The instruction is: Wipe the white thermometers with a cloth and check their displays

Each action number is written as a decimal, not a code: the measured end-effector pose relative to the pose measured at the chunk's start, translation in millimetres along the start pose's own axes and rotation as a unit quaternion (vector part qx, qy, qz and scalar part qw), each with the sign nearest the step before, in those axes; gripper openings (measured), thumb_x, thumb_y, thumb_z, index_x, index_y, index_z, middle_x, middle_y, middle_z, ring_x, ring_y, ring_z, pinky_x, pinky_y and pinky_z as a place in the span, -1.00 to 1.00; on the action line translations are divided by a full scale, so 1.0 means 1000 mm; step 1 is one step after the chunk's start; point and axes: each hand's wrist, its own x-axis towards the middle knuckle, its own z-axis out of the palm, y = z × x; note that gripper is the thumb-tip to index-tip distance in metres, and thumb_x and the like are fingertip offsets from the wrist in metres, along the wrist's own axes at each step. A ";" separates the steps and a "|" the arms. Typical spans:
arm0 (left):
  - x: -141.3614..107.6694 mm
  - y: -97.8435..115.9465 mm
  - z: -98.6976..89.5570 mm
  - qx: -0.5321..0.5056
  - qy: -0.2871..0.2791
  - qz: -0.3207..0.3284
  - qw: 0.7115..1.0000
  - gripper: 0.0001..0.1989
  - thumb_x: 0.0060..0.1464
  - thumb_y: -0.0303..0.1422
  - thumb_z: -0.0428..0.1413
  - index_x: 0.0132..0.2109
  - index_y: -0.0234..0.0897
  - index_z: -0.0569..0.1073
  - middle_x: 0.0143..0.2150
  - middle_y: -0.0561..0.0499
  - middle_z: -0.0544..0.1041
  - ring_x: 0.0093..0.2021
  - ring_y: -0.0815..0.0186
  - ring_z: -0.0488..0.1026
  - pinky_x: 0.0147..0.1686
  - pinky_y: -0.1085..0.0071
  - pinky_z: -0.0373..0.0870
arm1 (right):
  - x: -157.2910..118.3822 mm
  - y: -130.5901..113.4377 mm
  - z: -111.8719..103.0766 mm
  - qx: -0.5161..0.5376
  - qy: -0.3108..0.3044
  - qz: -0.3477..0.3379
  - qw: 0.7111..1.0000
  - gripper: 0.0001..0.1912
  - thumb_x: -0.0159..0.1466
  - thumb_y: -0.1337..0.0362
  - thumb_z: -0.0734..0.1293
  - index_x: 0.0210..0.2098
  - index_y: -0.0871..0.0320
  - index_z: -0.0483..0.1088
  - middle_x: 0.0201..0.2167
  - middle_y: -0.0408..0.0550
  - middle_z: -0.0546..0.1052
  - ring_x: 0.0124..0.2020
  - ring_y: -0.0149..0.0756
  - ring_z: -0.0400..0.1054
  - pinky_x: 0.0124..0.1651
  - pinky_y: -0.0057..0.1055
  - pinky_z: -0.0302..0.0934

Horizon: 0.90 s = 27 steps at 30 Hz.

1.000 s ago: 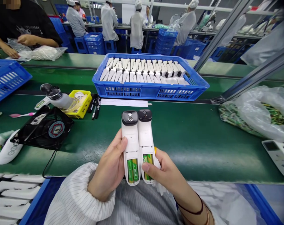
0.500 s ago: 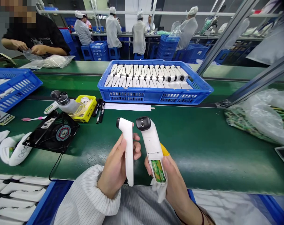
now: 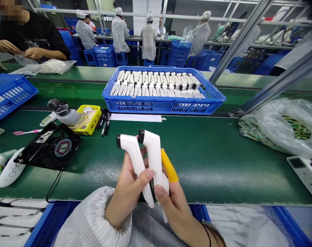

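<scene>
Head view: left hand (image 3: pixel 127 192) clasps the left thermometer (image 3: pixel 134 152), right hand (image 3: pixel 176 207) the right thermometer (image 3: pixel 153 154), side by side above the table (image 3: pixel 212 164); a slackened grip could drop one, careless turning knock them together.

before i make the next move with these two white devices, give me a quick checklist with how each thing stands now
1. Left white device held: ok, it is in the left hand.
2. Right white device held: ok, it is in the right hand.
3. Yellow finger cover on: ok, it is on a right-hand finger.
4. Condition of the devices' far sides: cannot tell, they are turned from the camera.
5. Blue crate upright: ok, more white devices sit in rows inside.
6. Black fan apart from both hands: ok, it lies to the left.
</scene>
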 end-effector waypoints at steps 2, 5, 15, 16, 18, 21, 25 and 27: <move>-0.001 0.000 0.001 0.021 -0.005 0.007 1.000 -0.41 0.11 -0.32 0.23 0.21 -0.11 0.16 0.28 -0.10 0.31 0.24 0.10 0.30 0.04 0.34 0.45 | 0.001 -0.003 0.001 0.001 -0.016 -0.001 1.000 -0.71 0.42 0.09 0.23 0.11 -0.15 0.28 -0.04 -0.09 0.44 -0.04 -0.21 0.34 0.01 -0.33 0.26; -0.002 0.000 0.000 0.045 0.001 0.011 0.999 -0.40 0.11 -0.36 0.22 0.21 -0.14 0.13 0.26 -0.13 0.33 0.22 0.08 0.32 0.01 0.32 0.49 | 0.002 -0.005 -0.001 -0.022 -0.035 0.012 0.999 -0.71 0.40 0.04 0.23 0.07 -0.05 0.31 -0.22 -0.08 0.44 -0.26 -0.23 0.34 -0.16 -0.35 0.27; 0.001 0.003 -0.006 0.025 0.011 0.011 1.000 -0.49 0.12 -0.35 0.21 0.16 -0.19 0.20 0.19 -0.16 0.37 -0.06 0.16 0.53 -0.28 0.41 0.59 | 0.018 -0.015 -0.048 0.044 0.179 0.015 0.983 -0.76 0.29 0.09 0.29 -0.12 0.04 0.44 -0.47 -0.16 0.29 -0.50 -0.35 0.14 -0.50 -0.48 0.13; 0.001 0.003 -0.006 0.025 0.012 0.003 1.000 -0.47 0.11 -0.34 0.21 0.17 -0.19 0.18 0.18 -0.17 0.37 -0.10 0.17 0.54 -0.31 0.42 0.59 | 0.022 -0.020 -0.052 0.065 0.160 0.025 0.985 -0.75 0.25 0.14 0.31 -0.10 0.04 0.44 -0.42 -0.13 0.33 -0.45 -0.34 0.19 -0.46 -0.49 0.19; 0.001 0.003 -0.004 0.028 0.017 -0.010 0.999 -0.43 0.09 -0.34 0.23 0.18 -0.17 0.17 0.17 -0.17 0.38 -0.15 0.18 0.56 -0.34 0.42 0.59 | 0.027 -0.030 -0.057 0.058 0.137 0.033 0.988 -0.73 0.25 0.25 0.30 -0.05 0.03 0.43 -0.31 -0.10 0.39 -0.37 -0.33 0.27 -0.39 -0.48 0.28; 0.000 0.002 -0.003 0.033 0.024 -0.010 0.999 -0.40 0.05 -0.32 0.26 0.17 -0.18 0.17 0.16 -0.19 0.38 -0.14 0.15 0.55 -0.38 0.41 0.58 | 0.029 -0.038 -0.049 0.021 0.116 0.000 0.993 -0.73 0.32 0.32 0.26 0.00 -0.02 0.36 -0.24 -0.10 0.44 -0.35 -0.33 0.33 -0.36 -0.46 0.33; -0.001 -0.004 -0.005 0.030 0.027 -0.009 0.999 -0.37 0.03 -0.28 0.28 0.18 -0.17 0.17 0.14 -0.17 0.40 -0.14 0.17 0.54 -0.38 0.45 0.55 | 0.025 -0.035 -0.029 -0.098 0.075 -0.092 0.988 -0.86 0.34 0.33 0.29 -0.12 0.00 0.34 -0.21 -0.12 0.41 -0.36 -0.38 0.34 -0.38 -0.48 0.30; -0.002 -0.007 -0.007 0.026 0.036 -0.010 0.999 -0.41 0.05 -0.29 0.27 0.17 -0.15 0.20 0.10 -0.12 0.44 -0.13 0.21 0.53 -0.31 0.48 0.53 | 0.028 -0.032 -0.024 -0.178 0.048 -0.131 0.974 -0.87 0.30 0.34 0.35 -0.19 0.03 0.33 -0.27 -0.15 0.36 -0.39 -0.39 0.32 -0.40 -0.48 0.27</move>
